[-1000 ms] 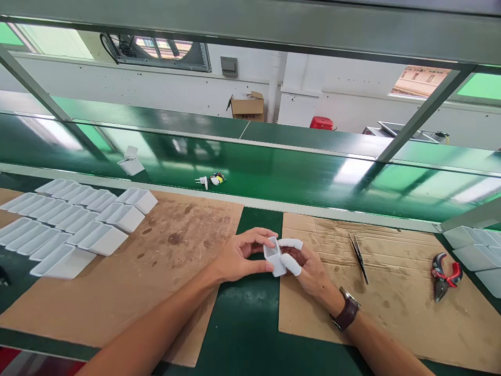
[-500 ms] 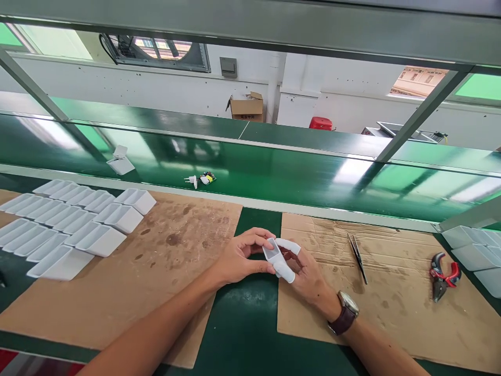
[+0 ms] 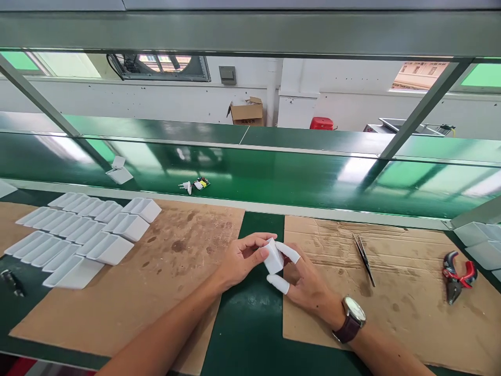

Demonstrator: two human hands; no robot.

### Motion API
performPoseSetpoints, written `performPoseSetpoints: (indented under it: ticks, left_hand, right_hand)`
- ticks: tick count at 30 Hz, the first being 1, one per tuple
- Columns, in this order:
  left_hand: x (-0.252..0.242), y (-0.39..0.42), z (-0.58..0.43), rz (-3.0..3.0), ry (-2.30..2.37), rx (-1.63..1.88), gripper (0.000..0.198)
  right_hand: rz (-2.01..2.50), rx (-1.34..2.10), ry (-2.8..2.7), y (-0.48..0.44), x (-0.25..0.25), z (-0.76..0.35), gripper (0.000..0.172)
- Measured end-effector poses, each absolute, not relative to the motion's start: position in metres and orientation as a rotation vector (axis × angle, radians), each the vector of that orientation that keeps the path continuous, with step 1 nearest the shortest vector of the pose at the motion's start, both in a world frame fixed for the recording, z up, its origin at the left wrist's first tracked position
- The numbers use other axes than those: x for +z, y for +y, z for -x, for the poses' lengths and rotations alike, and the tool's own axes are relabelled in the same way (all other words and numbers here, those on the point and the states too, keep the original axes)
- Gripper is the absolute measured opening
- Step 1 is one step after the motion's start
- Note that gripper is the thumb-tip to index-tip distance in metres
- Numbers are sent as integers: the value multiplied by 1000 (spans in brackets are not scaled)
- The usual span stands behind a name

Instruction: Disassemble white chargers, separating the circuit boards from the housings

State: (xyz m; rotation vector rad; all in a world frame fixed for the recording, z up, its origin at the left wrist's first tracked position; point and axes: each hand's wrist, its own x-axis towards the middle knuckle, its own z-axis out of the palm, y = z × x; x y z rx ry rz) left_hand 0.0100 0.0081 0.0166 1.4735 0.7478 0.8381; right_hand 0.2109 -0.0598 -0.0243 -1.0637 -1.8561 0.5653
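Both hands meet over the green table at the centre and share one small white plastic housing point(image 3: 273, 257). My left hand point(image 3: 242, 259) pinches its left side between thumb and fingers. My right hand point(image 3: 305, 279), wearing white finger cots on thumb and forefinger and a brown-strapped watch, grips it from the right. The housing's closed side faces me.
Rows of white housings point(image 3: 78, 232) lie on the left cardboard sheet point(image 3: 164, 271). Tweezers point(image 3: 364, 253) and red-handled cutters point(image 3: 456, 274) rest on the right cardboard. On the green conveyor belt point(image 3: 274, 175) lie a plug part with circuit board point(image 3: 194, 185) and a white cover point(image 3: 118, 171). More white housings point(image 3: 479, 243) sit far right.
The housing has been turned in my fingers, from its open side up to its closed side toward me. The items on the belt have drifted left.
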Motion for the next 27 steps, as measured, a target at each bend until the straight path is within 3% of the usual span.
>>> performPoseSetpoints:
  ticks: [10,20,27]
  left_hand:
    - [11,2,-15,-1469,711,813,26]
    - [11,-1,-16,-1539,694,773,43]
    - [20,3,-11,-1660,754,767,38]
  right_hand:
    - [1098,551,-1847,-59,-23,-210,54]
    - [1124,575,-1840,-61,-22,-210,51]
    - [1084,604,-1832,-62,-20,-211,40]
